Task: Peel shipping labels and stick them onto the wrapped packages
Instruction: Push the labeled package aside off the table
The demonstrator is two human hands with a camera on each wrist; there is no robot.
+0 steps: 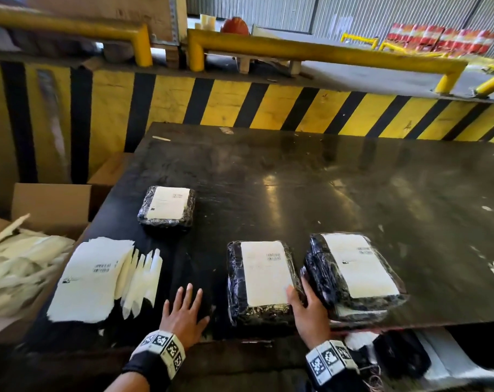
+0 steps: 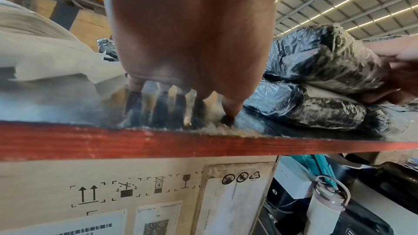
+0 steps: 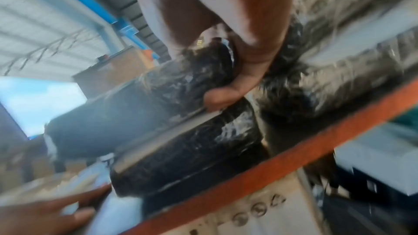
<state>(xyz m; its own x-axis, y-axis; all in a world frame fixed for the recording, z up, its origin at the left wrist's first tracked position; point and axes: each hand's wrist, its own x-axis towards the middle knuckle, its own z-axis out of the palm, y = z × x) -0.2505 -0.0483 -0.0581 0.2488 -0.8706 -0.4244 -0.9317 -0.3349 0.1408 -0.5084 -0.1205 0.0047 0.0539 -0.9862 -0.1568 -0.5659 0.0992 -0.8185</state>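
Observation:
Three black wrapped packages lie on the dark table [image 1: 296, 179], each with a white label on top. One is far left [image 1: 168, 206], one in the middle [image 1: 234, 278] and one at the right [image 1: 353, 267]. A stack of unpeeled shipping labels [image 1: 90, 278] sits at the front left. My left hand [image 1: 183, 309] lies flat on the table, fingers spread, between the labels and the middle package [image 2: 316, 63]. My right hand [image 1: 308, 304] holds the middle package's [image 3: 192, 149] near right corner, thumb [image 3: 217, 99] on top and fingers down in the gap beside the right package.
An open cardboard box [image 1: 53, 205] left of the table holds a heap of peeled backing strips [image 1: 19, 267]. A yellow-and-black striped barrier [image 1: 268, 106] runs behind the table. Under the table are a cardboard box [image 2: 113, 185] and a bottle [image 2: 325, 208].

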